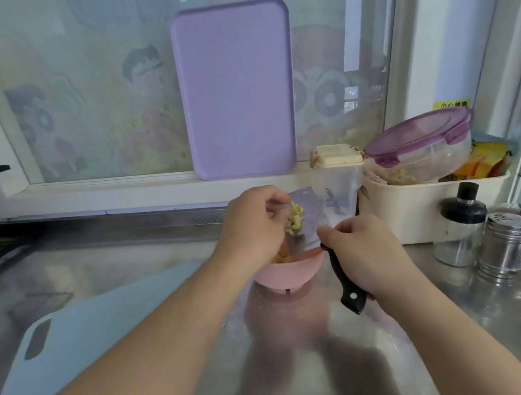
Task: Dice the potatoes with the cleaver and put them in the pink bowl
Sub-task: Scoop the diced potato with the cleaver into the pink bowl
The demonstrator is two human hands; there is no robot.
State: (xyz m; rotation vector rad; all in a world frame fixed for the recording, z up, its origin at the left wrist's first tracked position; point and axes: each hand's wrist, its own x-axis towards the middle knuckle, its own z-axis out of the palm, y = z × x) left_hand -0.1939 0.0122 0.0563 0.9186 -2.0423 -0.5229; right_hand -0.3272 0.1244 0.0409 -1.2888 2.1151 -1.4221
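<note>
Over the pink bowl [290, 271], near the counter's [126, 248] middle, the right hand [364, 251] grips the cleaver [308, 220] by its black handle. The left hand [251, 228] has curled fingers touching potato bits [295, 221] on the blade.

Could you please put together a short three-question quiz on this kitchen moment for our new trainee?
1. True or false: the cleaver is lying flat on the white cutting board.
2. Which hand grips the cleaver's black handle?
A. left hand
B. right hand
C. neither
3. Fill in: the diced potato on the blade is held right over the ____ bowl.

Key
1. False: it is held tilted above the bowl.
2. B; the left hand is at the dice on the blade.
3. pink
</note>
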